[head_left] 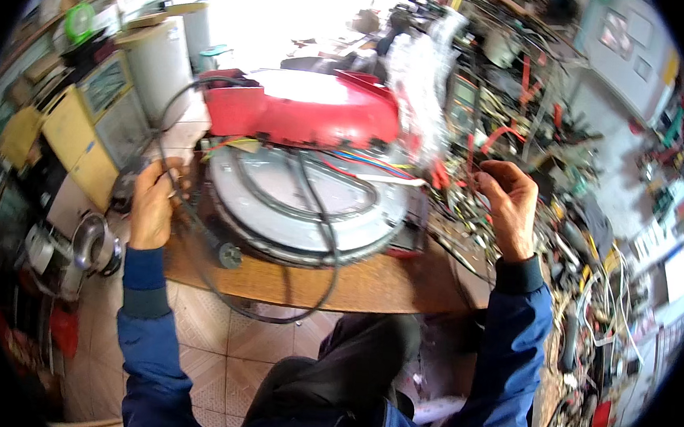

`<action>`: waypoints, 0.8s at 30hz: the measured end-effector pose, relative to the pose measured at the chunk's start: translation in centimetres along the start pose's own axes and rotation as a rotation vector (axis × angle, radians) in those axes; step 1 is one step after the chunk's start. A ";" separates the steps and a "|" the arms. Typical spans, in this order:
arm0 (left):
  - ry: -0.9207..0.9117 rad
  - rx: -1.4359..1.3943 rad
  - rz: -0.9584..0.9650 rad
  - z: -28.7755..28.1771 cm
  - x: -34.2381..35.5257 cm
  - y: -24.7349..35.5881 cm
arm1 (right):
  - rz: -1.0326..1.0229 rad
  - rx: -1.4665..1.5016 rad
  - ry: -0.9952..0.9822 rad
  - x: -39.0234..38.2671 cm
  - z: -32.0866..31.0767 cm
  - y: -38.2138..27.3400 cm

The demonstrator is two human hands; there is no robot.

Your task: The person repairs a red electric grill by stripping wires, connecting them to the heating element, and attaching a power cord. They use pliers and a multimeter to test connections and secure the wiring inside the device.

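My left hand point(152, 204) is closed on a black cable point(328, 236) left of the appliance; the cable loops over the table's front edge, and its blurred plug point(228, 255) hangs near that edge. The appliance has a red housing point(309, 116) tilted up at the back above a round grey-white base point(302, 219) with an oval ring. Coloured wires point(361, 161) run out between the two parts toward the right. My right hand point(509, 205) is right of the base among loose wires, fingertips pinched together; what they hold is too small to make out.
A wooden table point(368, 287) carries the appliance, with clear plastic wrapping point(418, 92) behind it. Piled tools, wires and parts point(573, 253) cover the right side. At left stand white cylinders point(150, 65), yellow panels point(70, 135) and a steel pot point(94, 248) above a tiled floor point(198, 338).
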State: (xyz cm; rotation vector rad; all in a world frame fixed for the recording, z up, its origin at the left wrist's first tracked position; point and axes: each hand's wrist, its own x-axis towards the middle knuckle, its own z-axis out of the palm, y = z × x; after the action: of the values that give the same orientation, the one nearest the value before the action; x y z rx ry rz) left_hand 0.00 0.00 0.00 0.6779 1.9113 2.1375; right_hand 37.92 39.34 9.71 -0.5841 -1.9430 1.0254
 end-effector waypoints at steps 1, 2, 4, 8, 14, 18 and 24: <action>-0.025 0.098 0.040 1.4 -0.4 -0.3 | -0.001 -0.068 0.016 -0.8 -0.8 -1.0; -0.024 0.112 0.129 1.6 -0.3 -1.2 | -0.014 -0.078 0.029 -1.4 -1.3 -1.6; -0.099 0.269 0.252 -0.2 0.3 1.0 | 0.060 -0.080 0.096 -5.0 -2.4 1.6; -0.075 0.396 0.319 2.1 -0.5 -0.4 | 0.160 -0.279 0.066 -9.3 -7.8 2.1; -0.116 0.360 0.314 1.4 0.1 -0.7 | 0.212 -0.511 -0.080 -15.0 -6.5 1.1; -0.101 0.363 0.342 1.5 0.3 -1.3 | 0.162 -0.524 -0.122 -16.1 -6.5 1.9; -0.026 0.485 0.383 0.6 2.6 -2.4 | 0.162 -0.588 -0.169 -16.3 -7.2 2.1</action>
State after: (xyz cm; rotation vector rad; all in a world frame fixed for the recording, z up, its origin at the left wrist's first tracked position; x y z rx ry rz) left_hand -2.37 2.07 -1.80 1.2415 2.4774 1.8304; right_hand 52.84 32.15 2.68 -1.0174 -2.3914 0.5967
